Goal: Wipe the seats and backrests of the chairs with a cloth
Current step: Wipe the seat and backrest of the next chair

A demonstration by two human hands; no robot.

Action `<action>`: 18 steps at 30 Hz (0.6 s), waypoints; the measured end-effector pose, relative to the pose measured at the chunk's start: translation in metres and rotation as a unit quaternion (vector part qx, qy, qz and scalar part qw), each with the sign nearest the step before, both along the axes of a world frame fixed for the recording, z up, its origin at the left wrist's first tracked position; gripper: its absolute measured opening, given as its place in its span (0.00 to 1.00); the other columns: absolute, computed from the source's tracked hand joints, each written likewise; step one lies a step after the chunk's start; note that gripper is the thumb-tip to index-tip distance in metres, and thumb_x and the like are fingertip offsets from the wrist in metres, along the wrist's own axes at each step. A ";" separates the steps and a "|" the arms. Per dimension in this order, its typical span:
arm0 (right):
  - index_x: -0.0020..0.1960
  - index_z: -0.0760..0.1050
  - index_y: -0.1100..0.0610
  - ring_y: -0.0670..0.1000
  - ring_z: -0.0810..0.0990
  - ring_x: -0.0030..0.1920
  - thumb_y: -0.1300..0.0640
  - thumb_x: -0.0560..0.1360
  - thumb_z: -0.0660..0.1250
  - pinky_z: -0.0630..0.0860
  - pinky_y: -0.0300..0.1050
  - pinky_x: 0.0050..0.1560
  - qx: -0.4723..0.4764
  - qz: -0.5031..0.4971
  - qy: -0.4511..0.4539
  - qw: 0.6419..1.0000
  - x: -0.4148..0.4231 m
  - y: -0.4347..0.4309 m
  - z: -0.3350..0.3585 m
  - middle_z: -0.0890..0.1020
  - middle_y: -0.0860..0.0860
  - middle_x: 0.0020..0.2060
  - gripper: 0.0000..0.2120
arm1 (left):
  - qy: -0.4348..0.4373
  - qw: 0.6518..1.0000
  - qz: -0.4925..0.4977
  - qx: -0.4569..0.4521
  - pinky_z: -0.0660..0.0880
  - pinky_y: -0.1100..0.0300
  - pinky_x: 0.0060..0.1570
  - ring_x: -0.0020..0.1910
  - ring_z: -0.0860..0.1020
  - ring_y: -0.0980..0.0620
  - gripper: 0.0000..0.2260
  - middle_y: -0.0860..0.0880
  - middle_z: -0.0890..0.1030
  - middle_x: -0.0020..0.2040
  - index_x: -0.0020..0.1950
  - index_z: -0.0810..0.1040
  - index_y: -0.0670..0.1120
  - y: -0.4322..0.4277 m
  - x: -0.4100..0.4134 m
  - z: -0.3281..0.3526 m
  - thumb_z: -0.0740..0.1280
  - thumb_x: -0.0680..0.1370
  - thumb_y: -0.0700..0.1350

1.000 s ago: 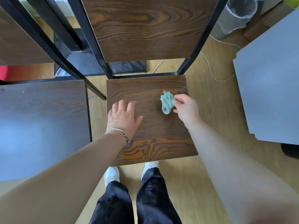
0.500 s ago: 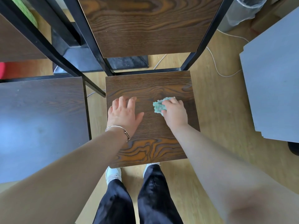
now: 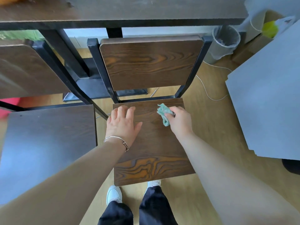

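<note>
Right hand [image 3: 179, 121] grips a crumpled teal-green cloth [image 3: 164, 114], fingers curled round it; the cloth bunches out past the thumb side and presses on the dark wood-grain square chair seat [image 3: 154, 151], toward its rear right part. Left hand [image 3: 122, 123] lies flat on the seat's rear left, fingers straight and slightly spread, holding nothing; thin silver bangle [image 3: 116, 140] on that wrist. Wood-grain backrest panel [image 3: 150, 62] stands upright in a black metal frame [image 3: 195, 65] behind the seat. Second dark chair seat [image 3: 48, 143] just beside, to the left. Grey board [image 3: 266, 95] to the right. Clear-lined waste bin [image 3: 224, 41] on the pale wood floor [image 3: 209, 120] behind. White shoes and black trousers below the seat's front edge.
</note>
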State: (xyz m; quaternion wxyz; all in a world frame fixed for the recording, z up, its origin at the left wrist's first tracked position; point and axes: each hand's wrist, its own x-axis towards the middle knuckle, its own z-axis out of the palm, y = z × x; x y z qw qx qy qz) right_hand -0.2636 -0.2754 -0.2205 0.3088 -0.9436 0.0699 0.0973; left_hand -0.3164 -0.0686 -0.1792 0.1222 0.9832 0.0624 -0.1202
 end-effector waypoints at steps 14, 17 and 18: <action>0.61 0.78 0.55 0.49 0.79 0.49 0.51 0.80 0.65 0.78 0.38 0.42 -0.047 -0.095 -0.221 0.970 0.130 -0.055 0.193 0.79 0.50 0.53 0.12 | -0.150 0.989 0.005 -0.010 0.64 0.48 0.68 0.69 0.62 0.44 0.27 0.48 0.66 0.70 0.75 0.62 0.50 -0.002 0.088 0.143 0.61 0.79 0.59; 0.63 0.78 0.57 0.52 0.79 0.52 0.52 0.80 0.65 0.78 0.41 0.45 -0.094 -0.091 -0.191 0.973 0.157 -0.063 0.194 0.79 0.54 0.56 0.14 | -0.150 0.989 0.010 0.006 0.64 0.48 0.67 0.69 0.62 0.44 0.27 0.48 0.66 0.70 0.75 0.62 0.50 0.004 0.094 0.146 0.61 0.79 0.59; 0.64 0.78 0.57 0.53 0.79 0.53 0.53 0.80 0.65 0.77 0.41 0.45 -0.104 -0.085 -0.171 0.976 0.162 -0.062 0.190 0.78 0.55 0.57 0.15 | -0.147 0.989 0.011 0.012 0.64 0.48 0.68 0.69 0.62 0.44 0.27 0.48 0.65 0.70 0.75 0.61 0.50 0.007 0.095 0.146 0.61 0.79 0.59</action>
